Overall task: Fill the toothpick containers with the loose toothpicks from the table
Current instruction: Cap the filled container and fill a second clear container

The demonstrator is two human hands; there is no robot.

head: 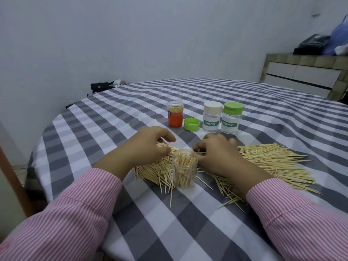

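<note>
An uncapped clear container (185, 169), upright and part-filled with pale toothpicks, stands amid the loose toothpicks (267, 157), which the left hand (148, 143) and right hand (219, 151) pinch with curled fingers.

A grey-and-white checked tablecloth (188, 213) covers the table. A small black handbag (99, 86) lies at its far edge. A tiled cabinet (301, 74) carries a black bag (311, 44) and a blue bag (339, 34).

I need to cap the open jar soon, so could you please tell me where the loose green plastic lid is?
In the head view, the loose green plastic lid lies on the checked tablecloth, between the orange-labelled jar and the beige-capped toothpick jar.
</note>
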